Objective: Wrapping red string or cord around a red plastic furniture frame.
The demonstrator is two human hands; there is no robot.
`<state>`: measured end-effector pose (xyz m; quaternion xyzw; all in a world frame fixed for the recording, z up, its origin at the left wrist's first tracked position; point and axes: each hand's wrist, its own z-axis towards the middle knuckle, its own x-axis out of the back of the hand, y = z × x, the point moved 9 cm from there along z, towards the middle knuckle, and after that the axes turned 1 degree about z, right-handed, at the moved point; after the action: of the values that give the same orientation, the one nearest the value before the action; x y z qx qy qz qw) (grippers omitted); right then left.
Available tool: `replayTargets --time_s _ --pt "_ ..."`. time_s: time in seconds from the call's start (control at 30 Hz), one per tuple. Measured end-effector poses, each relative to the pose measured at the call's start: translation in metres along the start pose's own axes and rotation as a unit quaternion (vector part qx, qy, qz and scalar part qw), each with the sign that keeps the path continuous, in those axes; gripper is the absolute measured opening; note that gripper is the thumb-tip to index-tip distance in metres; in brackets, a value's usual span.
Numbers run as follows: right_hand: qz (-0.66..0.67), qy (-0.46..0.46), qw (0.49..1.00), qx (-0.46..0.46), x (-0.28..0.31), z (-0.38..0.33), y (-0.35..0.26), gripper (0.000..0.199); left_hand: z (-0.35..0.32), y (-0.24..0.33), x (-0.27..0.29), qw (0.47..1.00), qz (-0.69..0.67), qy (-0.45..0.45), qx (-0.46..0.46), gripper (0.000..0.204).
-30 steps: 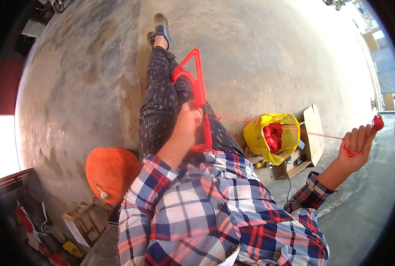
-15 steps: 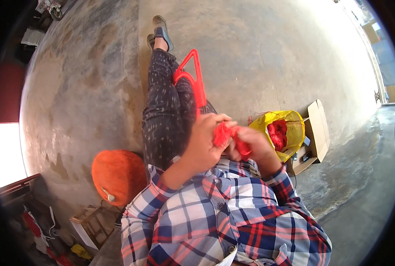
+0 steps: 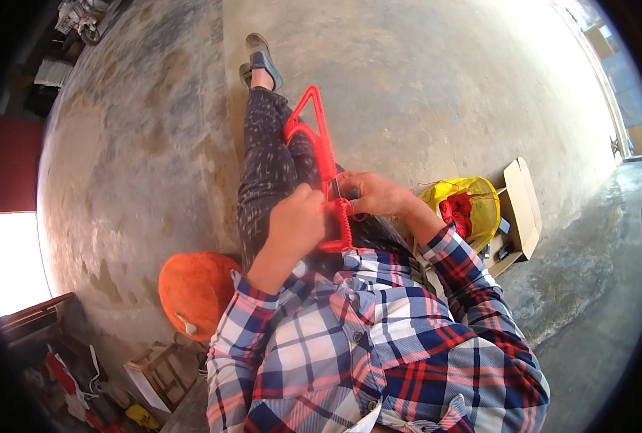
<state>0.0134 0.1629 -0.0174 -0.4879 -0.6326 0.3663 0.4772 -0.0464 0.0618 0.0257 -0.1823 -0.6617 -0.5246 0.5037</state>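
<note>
The left hand point(image 3: 296, 225) is gripping the red triangular frame point(image 3: 319, 155) while the right hand point(image 3: 375, 193), at its three o'clock, is pinching red yarn point(image 3: 344, 216) against it.

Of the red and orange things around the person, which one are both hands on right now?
The red wire frame lying along the legs: the left hand and right hand grip it. The orange helmet and yellow bag sit untouched on the floor.

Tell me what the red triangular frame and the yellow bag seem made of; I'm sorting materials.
The red frame looks like smooth moulded plastic, judging by its even bright colour and ridged edge. The yellow bag seems thin plastic film: crinkled, glossy, slightly see-through.
</note>
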Motion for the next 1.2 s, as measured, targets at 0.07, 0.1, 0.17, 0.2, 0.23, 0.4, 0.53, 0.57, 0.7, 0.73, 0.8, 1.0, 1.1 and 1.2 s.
replayTargets --time_s 0.07,0.1,0.17,0.2,0.23,0.4,0.53,0.57,0.7,0.73,0.8,1.0,1.1,1.2 --pt "-0.013 0.038 0.999 0.024 0.002 0.003 0.01 0.024 0.006 -0.003 -0.006 0.999 -0.013 0.015 0.026 0.009" --pt "-0.027 0.077 0.995 0.049 0.008 0.002 0.012 0.025 0.009 0.0 0.002 0.995 -0.072 0.062 0.021 0.009" --pt "0.066 0.127 0.988 0.053 0.025 -0.015 0.017 0.024 0.013 -0.002 0.008 0.985 -0.132 0.109 0.017 0.009" --pt "0.158 0.174 0.97 0.059 0.04 -0.026 0.015 0.023 0.011 -0.004 0.016 0.975 -0.155 0.158 -0.001 0.011" --pt "0.23 0.223 0.943 0.088 0.058 -0.039 0.006 0.02 0.008 -0.006 0.024 0.962 -0.179 0.207 -0.02 0.012" --pt "0.458 0.224 0.82 0.258 0.13 -0.113 -0.016 0.009 0.007 -0.053 -0.059 0.762 -0.593 0.052 0.255 0.023" --pt "0.466 0.411 0.758 0.197 0.179 -0.17 0.008 0.018 0.0 -0.022 -0.083 0.631 -0.721 -0.062 0.28 0.03" --pt "0.446 0.435 0.76 0.184 0.184 -0.176 0.015 0.017 0.002 -0.021 -0.087 0.652 -0.707 -0.084 0.262 0.032" --pt "0.367 0.447 0.815 0.04 0.126 -0.125 0.042 0.009 0.002 -0.017 -0.084 0.647 -0.717 -0.085 0.242 0.032" --pt "0.331 0.431 0.839 -0.014 0.096 -0.103 0.024 0.007 0.001 -0.018 -0.083 0.65 -0.715 -0.084 0.244 0.032" --pt "0.273 0.275 0.922 0.0 0.044 -0.061 0.022 0.017 0.002 -0.009 -0.08 0.628 -0.734 -0.086 0.242 0.035" --pt "0.298 0.19 0.935 -0.017 0.028 -0.052 -0.018 0.016 0.001 -0.015 -0.085 0.641 -0.715 -0.077 0.267 0.033" --pt "0.35 0.121 0.928 0.034 0.028 -0.066 -0.045 0.013 0.004 -0.019 -0.093 0.633 -0.718 -0.093 0.275 0.029" --pt "0.293 0.1 0.948 0.078 0.002 -0.072 -0.081 0.01 0.003 -0.023 -0.102 0.613 -0.729 -0.09 0.293 0.025"
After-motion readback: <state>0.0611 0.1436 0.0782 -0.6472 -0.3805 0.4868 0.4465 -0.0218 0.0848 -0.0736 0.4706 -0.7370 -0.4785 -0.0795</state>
